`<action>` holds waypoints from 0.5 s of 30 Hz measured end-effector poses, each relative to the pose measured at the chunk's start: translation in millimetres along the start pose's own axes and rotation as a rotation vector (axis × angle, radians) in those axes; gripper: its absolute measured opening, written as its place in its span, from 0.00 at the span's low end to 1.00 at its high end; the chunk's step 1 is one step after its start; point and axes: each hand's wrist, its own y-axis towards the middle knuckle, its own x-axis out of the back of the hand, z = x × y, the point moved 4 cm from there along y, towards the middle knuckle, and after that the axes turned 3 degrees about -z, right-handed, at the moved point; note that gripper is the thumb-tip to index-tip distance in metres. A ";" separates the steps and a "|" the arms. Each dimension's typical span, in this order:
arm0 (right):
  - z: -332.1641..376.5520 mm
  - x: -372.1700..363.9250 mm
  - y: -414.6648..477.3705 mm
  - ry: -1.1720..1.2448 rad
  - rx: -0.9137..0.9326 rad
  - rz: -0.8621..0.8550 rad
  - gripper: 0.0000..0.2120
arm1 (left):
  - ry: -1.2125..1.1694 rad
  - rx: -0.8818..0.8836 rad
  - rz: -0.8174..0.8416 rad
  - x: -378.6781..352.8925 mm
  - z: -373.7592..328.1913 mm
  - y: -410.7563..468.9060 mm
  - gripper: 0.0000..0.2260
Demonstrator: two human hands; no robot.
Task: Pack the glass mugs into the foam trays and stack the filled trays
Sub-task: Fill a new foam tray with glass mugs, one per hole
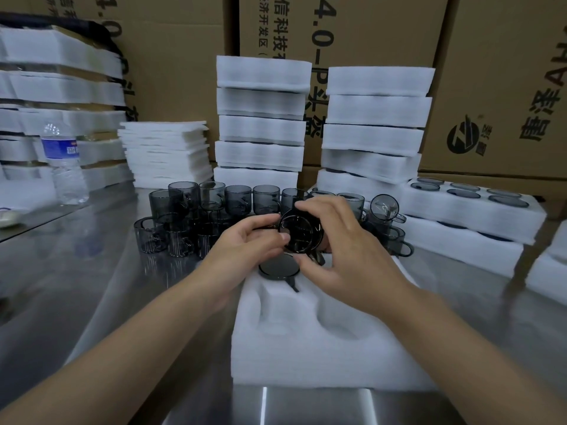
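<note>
Packing station seen from the head camera, with positions given relative to the open foam tray (306, 357) lying on the steel tabletop (92, 286). One held mug (297, 234) of dark glass is tipped on its side above the tray's far end. The left hand (245, 240) pinches its rim between thumb and curled fingers, and the right hand (346, 250) curls its fingers over the top with the thumb beneath. One seated mug (278, 267) occupies a far-left cavity of the tray, its handle lying in the slot. Two empty cavities show nearer the viewer, and the hands hide the far-right part. Just beyond the tray stands a cluster of loose mugs (237, 197), about a dozen. The hands block part of it, so the exact count cannot be told. Beyond the cluster rise a centre stack (260, 128) of five filled trays and a right stack (374, 110) of about five. To the tray's right is a low stack (460, 250) of two trays, the upper one showing six mug rims. Far left of the tray stand one water bottle (66, 173), a pile of flat foam sheets (165, 148) and a further left stack (61, 87). Cardboard boxes (184, 56) form the backdrop.
</note>
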 end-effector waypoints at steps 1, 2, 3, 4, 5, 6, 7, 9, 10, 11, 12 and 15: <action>-1.5 -0.7 -0.3 0.005 -0.018 0.014 0.29 | 0.005 -0.005 0.007 0.4 0.2 0.3 0.14; -2.9 -1.5 -0.6 0.009 -0.032 0.027 0.30 | 0.008 -0.008 0.017 0.3 0.1 0.2 0.15; -4.1 -2.2 -0.8 0.011 -0.041 0.036 0.31 | 0.010 -0.009 0.025 0.5 0.0 0.2 0.15; -5.2 -2.6 -1.1 0.009 -0.046 0.039 0.32 | 0.008 -0.010 0.030 0.8 0.2 0.2 0.15; -6.2 -2.9 -1.0 0.006 -0.046 0.037 0.32 | 0.002 -0.013 0.030 1.5 0.4 0.5 0.15; -7.2 -3.0 -0.9 0.001 -0.045 0.035 0.32 | -0.009 -0.017 0.026 2.3 0.4 0.9 0.15; -8.2 -3.4 -0.7 -0.004 -0.046 0.034 0.33 | -0.022 -0.021 0.020 3.2 0.7 1.4 0.14; -9.8 -4.0 -0.4 -0.006 -0.053 0.041 0.33 | -0.039 -0.025 0.009 5.0 1.7 2.7 0.14; -10.4 -4.0 -0.4 -0.002 -0.057 0.046 0.33 | -0.043 -0.026 0.009 5.5 2.0 3.1 0.14; -10.8 -4.1 -0.4 0.002 -0.060 0.050 0.33 | -0.042 -0.027 0.015 5.8 2.0 3.4 0.15; -11.2 -4.0 -0.4 0.004 -0.061 0.052 0.33 | -0.041 -0.027 0.026 5.6 1.8 3.3 0.16; -11.8 -3.9 -0.9 0.008 -0.060 0.057 0.34 | -0.034 -0.037 0.052 4.8 0.8 2.4 0.22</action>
